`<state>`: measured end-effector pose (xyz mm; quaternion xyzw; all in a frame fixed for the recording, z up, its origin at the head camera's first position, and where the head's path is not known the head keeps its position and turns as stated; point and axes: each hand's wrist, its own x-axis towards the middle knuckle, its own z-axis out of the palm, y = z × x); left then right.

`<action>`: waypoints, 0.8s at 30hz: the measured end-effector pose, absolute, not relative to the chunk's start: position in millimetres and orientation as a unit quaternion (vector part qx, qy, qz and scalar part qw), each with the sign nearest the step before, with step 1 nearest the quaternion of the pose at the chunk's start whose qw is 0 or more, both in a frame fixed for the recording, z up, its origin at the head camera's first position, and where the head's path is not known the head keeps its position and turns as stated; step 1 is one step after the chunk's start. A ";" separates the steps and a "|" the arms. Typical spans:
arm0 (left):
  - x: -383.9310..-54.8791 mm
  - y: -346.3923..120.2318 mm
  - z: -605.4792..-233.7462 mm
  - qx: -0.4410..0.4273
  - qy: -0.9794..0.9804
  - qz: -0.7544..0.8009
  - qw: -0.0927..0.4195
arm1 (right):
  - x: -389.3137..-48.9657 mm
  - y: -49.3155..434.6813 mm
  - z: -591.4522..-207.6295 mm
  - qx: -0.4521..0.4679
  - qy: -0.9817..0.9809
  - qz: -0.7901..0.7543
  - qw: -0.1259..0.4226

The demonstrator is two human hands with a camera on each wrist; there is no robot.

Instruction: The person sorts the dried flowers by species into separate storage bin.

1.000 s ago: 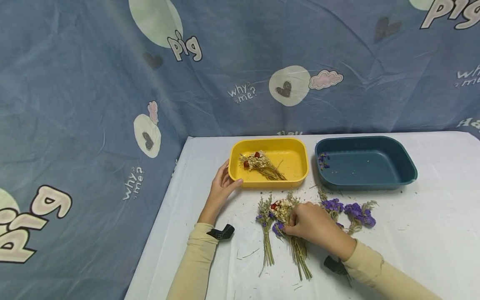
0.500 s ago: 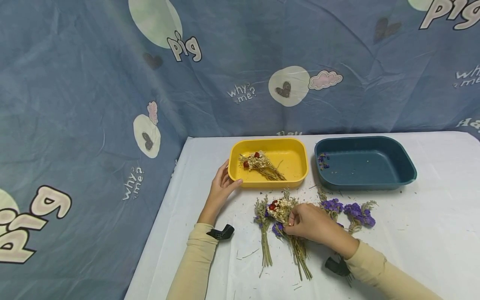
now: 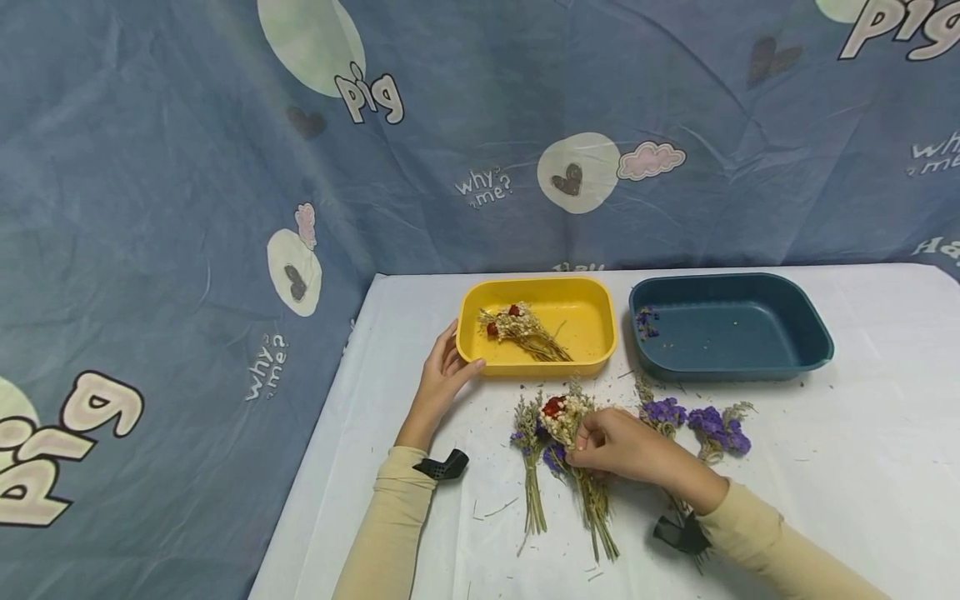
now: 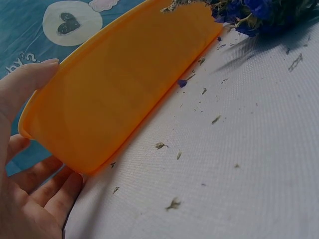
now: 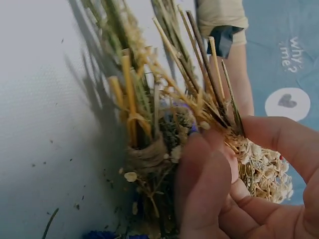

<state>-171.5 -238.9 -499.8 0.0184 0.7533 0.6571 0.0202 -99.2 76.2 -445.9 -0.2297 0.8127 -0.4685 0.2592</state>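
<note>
In the head view my right hand (image 3: 630, 446) pinches a bunch of dried flowers with cream and red blooms (image 3: 564, 417) at its stems. The right wrist view has thumb and fingertips pressed on those stems, with cream blooms (image 5: 266, 174) beyond them and a tied bundle of stems (image 5: 149, 154) alongside. A purple bloom (image 3: 555, 457) shows by the fingertips. My left hand (image 3: 442, 375) holds the near left corner of the yellow tray (image 3: 540, 369), thumb at the rim. Just left of the pinched bunch lies a thin green-and-purple bunch (image 3: 531, 446).
Inside the yellow tray rests another cream-and-red bunch (image 3: 528, 329). A dark teal tray (image 3: 735, 367) with small purple bits stands to its right. Purple flower bunches (image 3: 722, 429) lie in front of that tray. Stem scraps litter the white tabletop (image 3: 862, 467); a blue printed cloth (image 3: 450, 233) hangs behind.
The pinched bunch has turned slightly, showing more of its red bloom, and its stem ends have shifted a little left. My right wrist has moved slightly right. The left hand stays put.
</note>
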 end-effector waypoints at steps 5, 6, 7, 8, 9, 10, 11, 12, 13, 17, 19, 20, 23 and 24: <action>-164.8 -234.9 -485.5 0.020 0.755 0.655 0.020 | -98.3 78.7 -444.2 -0.247 0.786 -0.487 0.289; -164.0 -234.5 -484.0 0.022 0.755 0.656 0.018 | -97.9 79.0 -443.6 -0.247 0.782 -0.490 0.296; -163.3 -234.3 -483.3 0.023 0.754 0.656 0.017 | -97.5 79.2 -442.9 -0.246 0.780 -0.491 0.301; -163.0 -234.0 -483.1 0.024 0.753 0.658 0.016 | -97.2 79.4 -442.2 -0.242 0.778 -0.492 0.307; -162.8 -233.8 -483.2 0.024 0.752 0.659 0.015 | -96.9 79.7 -441.4 -0.238 0.776 -0.494 0.312; -163.4 -233.9 -484.2 0.023 0.751 0.660 0.015 | -96.8 79.9 -440.6 -0.234 0.773 -0.496 0.318; -163.9 -234.0 -485.3 0.022 0.750 0.661 0.014 | -96.7 80.1 -439.6 -0.231 0.770 -0.498 0.325; -164.2 -234.1 -486.1 0.023 0.750 0.660 0.014 | -96.6 80.5 -438.6 -0.228 0.767 -0.500 0.331; -164.5 -234.0 -486.7 0.021 0.750 0.661 0.014 | -96.8 81.0 -437.9 -0.227 0.765 -0.501 0.335; -165.0 -234.1 -488.1 0.021 0.750 0.661 0.012 | -98.3 83.8 -435.6 -0.241 0.749 -0.508 0.349; -164.3 -233.8 -486.6 0.021 0.749 0.662 0.012 | -99.4 86.0 -435.5 -0.253 0.744 -0.509 0.351; -164.0 -233.8 -486.0 0.021 0.749 0.662 0.013 | -99.9 87.0 -435.5 -0.258 0.740 -0.511 0.353; -162.6 -233.8 -483.0 0.023 0.749 0.662 0.016 | -100.6 89.5 -436.2 -0.263 0.732 -0.518 0.357; -163.5 -234.5 -484.8 0.023 0.751 0.659 0.017 | -100.8 90.1 -436.5 -0.263 0.730 -0.519 0.357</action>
